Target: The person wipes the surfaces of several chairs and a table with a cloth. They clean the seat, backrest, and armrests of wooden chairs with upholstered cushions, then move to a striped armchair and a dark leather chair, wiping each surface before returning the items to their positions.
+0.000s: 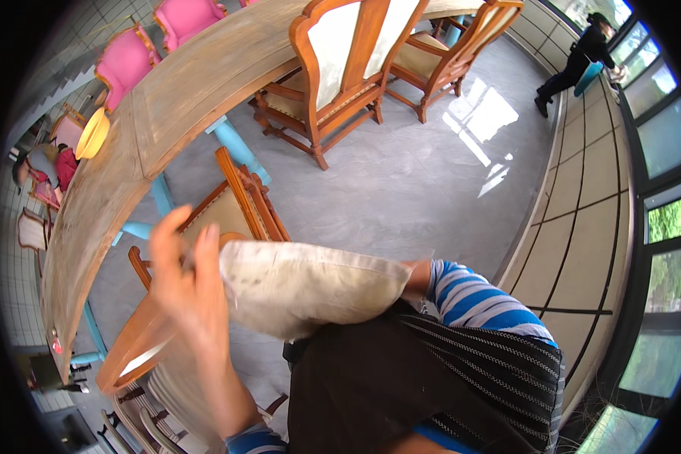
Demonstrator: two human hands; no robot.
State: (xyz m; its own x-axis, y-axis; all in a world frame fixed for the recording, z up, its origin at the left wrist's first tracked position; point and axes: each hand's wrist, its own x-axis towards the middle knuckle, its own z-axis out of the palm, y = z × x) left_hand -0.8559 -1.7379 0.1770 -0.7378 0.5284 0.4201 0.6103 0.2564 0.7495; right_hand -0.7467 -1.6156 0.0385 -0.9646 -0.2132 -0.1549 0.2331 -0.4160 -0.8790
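A stained off-white cloth (312,284) is stretched out in front of my body. My left hand (190,278), blurred, is raised at the cloth's left end with its fingers apart; whether it touches the cloth is unclear. The cloth covers most of my right hand (417,279), so only the wrist shows below a blue-and-white striped sleeve. Under and beyond my left hand is a tilted wooden armchair (241,196) with a pale seat. A dark apron (363,386) hangs over my front.
A long curved wooden table (170,108) with blue legs carries a yellow bowl (93,134). Wooden armchairs (346,74) stand along it, pink chairs (126,62) beyond. A person (581,57) in dark clothes leans at the windows. A tiled wall (590,215) runs along the right.
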